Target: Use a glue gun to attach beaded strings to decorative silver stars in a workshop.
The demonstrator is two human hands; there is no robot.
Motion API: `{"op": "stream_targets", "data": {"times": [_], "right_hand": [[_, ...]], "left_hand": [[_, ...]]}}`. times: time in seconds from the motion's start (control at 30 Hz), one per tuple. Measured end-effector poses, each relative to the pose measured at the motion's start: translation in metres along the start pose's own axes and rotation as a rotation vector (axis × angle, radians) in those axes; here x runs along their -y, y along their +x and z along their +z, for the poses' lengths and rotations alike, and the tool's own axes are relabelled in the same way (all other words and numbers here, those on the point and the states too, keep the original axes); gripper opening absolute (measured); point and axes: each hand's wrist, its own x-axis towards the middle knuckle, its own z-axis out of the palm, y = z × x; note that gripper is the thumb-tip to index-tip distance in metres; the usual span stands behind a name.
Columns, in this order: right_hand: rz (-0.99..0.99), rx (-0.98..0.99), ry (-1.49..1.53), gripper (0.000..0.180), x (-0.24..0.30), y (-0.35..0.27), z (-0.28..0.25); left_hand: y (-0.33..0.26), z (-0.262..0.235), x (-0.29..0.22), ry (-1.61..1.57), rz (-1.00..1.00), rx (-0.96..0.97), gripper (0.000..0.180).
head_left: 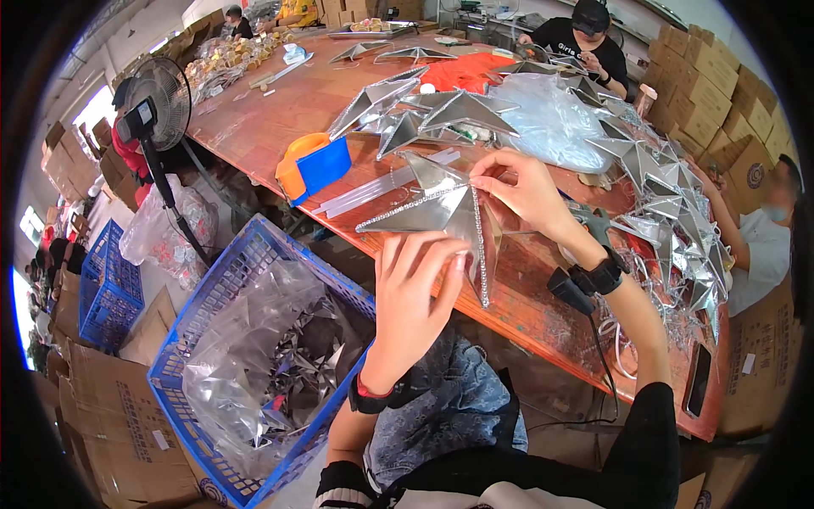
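Observation:
A silver five-pointed star [459,212] with raised, folded faces lies at the table's near edge, before me. Bead trim [482,254] of small shiny beads runs along some of its ridges. My left hand [413,284] grips the star's near side, fingers curved over the lower edge and thumb near the middle. At the upper part of the star, my right hand [527,193] has its thumb and forefinger pinched on the bead trim near the centre. Clear glue sticks [369,193] lie just beyond the star, next to an orange and blue tape dispenser [315,165].
A blue crate [182,327] with plastic-wrapped silver pieces stands left of my legs. More silver stars [649,165], a clear plastic bag [543,123] and red cloth [462,72] cover the table. A black phone [698,379] lies at right. A fan [161,106] stands left; co-workers sit around.

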Motion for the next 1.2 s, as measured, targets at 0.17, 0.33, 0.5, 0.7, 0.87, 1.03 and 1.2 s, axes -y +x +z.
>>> {"op": "stream_targets", "data": {"times": [0.17,0.33,0.5,0.7,0.87,1.03,1.2], "right_hand": [[-0.089,-0.076,0.016,0.012,-0.004,-0.001,0.002],[-0.056,-0.033,0.017,0.011,-0.002,-0.001,0.001],[-0.056,-0.069,0.063,0.013,-0.003,-0.001,0.003],[-0.137,-0.078,0.029,0.013,-0.009,-0.001,0.004],[-0.153,-0.108,-0.056,0.012,-0.004,-0.003,0.004],[-0.137,-0.098,-0.087,0.012,-0.002,-0.003,0.005],[-0.106,-0.071,-0.122,0.013,0.001,-0.005,0.003]], "left_hand": [[0.023,0.013,0.006,0.266,0.115,0.001,0.023],[0.032,0.019,0.016,0.353,0.129,0.012,0.025],[0.033,0.022,0.017,0.350,0.148,0.030,0.025],[0.037,0.022,0.017,0.335,0.158,0.048,0.025],[0.036,0.024,0.020,0.333,0.164,0.051,0.025],[0.036,0.022,0.020,0.333,0.160,0.054,0.025],[0.037,0.023,0.020,0.325,0.160,0.056,0.025]]}}
